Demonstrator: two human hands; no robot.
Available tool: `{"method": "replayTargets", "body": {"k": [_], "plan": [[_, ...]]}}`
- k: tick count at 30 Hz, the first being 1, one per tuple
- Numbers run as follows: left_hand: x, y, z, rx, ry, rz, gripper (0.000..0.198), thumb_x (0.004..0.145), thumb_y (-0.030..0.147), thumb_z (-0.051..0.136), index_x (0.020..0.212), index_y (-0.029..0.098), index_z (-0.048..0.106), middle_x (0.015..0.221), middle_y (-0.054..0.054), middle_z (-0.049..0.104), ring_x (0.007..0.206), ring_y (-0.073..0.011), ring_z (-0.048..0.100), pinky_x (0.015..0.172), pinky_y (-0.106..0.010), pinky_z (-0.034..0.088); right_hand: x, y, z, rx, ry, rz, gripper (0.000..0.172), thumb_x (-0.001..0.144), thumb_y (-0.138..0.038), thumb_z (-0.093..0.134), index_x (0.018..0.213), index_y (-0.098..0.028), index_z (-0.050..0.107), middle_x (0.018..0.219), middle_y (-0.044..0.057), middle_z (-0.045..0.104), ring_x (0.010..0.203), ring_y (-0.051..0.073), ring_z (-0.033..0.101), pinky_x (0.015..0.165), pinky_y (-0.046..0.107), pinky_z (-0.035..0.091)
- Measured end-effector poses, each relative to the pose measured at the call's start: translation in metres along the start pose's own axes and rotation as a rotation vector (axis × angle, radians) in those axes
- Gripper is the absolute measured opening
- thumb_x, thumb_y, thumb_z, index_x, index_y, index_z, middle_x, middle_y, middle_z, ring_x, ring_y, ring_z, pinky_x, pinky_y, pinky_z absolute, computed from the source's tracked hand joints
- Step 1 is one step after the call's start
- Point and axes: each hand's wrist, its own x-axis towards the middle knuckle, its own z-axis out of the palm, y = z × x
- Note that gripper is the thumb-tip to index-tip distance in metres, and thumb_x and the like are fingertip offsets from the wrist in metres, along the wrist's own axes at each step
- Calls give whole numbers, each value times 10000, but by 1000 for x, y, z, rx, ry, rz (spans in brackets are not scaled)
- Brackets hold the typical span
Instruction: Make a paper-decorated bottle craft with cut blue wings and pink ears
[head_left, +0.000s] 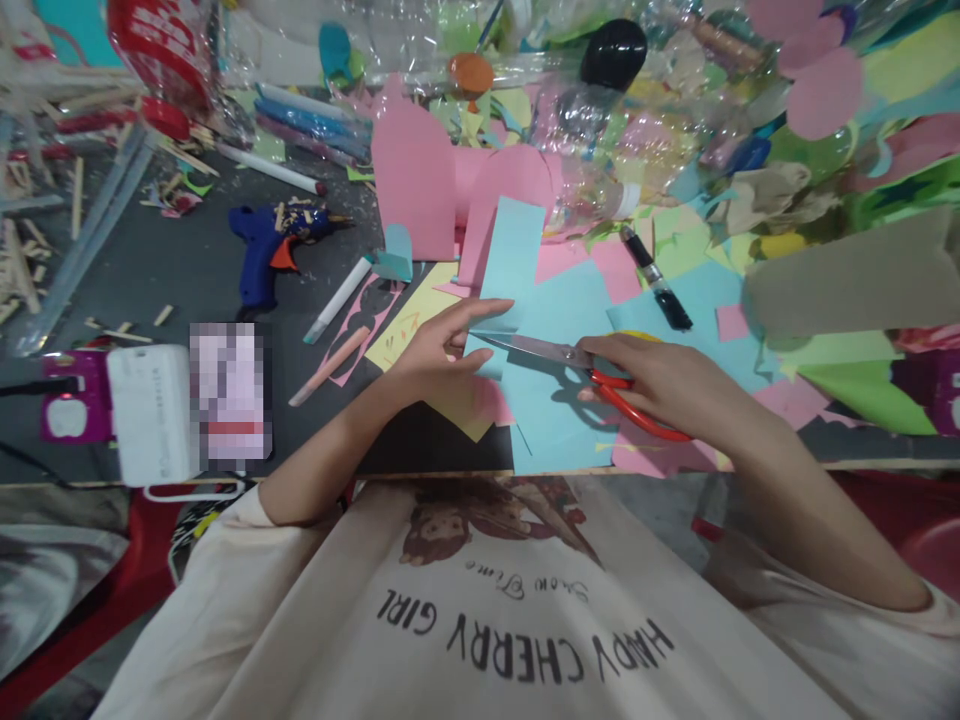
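Note:
My right hand point(645, 385) is closed around the red handles of a pair of scissors point(555, 352), whose steel blades point left into a light blue sheet of paper point(514, 260). My left hand point(442, 350) pinches the left edge of that blue sheet, thumb and fingers pressed on it just beside the blade tips. The sheet stands up from the dark table point(180, 270), over more blue, pink and yellow paper lying flat beneath.
A blue glue gun point(274, 245) lies left of centre, with markers point(311, 115), a white pen point(337, 300) and a pink pencil point(330, 365) nearby. A brush point(656, 280), pink card point(416, 185), plastic bottles and paper scraps crowd the back. A white device point(150, 412) sits at left.

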Motion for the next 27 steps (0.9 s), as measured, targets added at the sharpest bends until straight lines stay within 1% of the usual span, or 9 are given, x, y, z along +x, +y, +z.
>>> {"method": "replayTargets", "body": {"k": [4,11,13,15,18,23,25,27], "plan": [[0,1,-1,-4,6,13,438,835,349,629,1271,314,607,1291,-48,610,491,-14,220,446,-191,257,1,-1,0,23,9,-20,522,948,-639,323,1075,-217,602,886,90,678,625,186,584,506,256,370],[1,0,-2,-6,0,-1,444,827,355,645,1269,324,614,1290,-51,602,495,-16,220,444,-189,258,1,0,-2,11,13,-22,513,949,-633,327,1051,-217,609,847,77,682,555,158,541,494,254,365],[1,-1,-2,-13,-10,0,449,829,372,648,1274,327,611,1297,-49,596,500,-19,234,450,-190,268,1,0,-2,18,-2,-12,523,950,-634,320,1054,-211,608,852,80,687,553,161,547,500,262,376],[1,-1,-1,-3,-13,7,453,830,383,643,1276,313,610,1288,-51,600,519,-25,286,461,-184,290,0,-1,-2,17,-6,-4,524,951,-628,319,1064,-209,612,838,80,687,554,167,555,498,266,376],[1,0,-1,28,-11,20,454,824,352,621,1273,289,612,1267,-57,615,554,-33,363,476,-171,324,-1,0,-1,-2,19,-1,498,958,-600,323,1063,-217,623,809,80,676,574,178,572,481,263,352],[1,-3,-3,58,21,21,506,801,257,587,1304,310,584,1281,-46,606,503,-20,275,470,-187,327,-5,8,2,-51,41,34,418,956,-553,352,1043,-241,616,877,86,682,661,203,614,465,249,351],[1,-5,-4,80,39,28,518,814,259,577,1329,317,563,1291,-48,598,507,-29,293,483,-202,341,-9,12,2,-61,53,67,409,945,-557,375,1080,-248,606,922,94,692,693,220,631,472,255,372],[1,-7,-4,111,46,34,524,828,281,579,1350,313,546,1297,-53,597,522,-38,333,498,-209,352,-15,16,0,-52,64,109,401,938,-549,403,1121,-247,595,1024,118,701,755,240,655,490,266,400]]}}
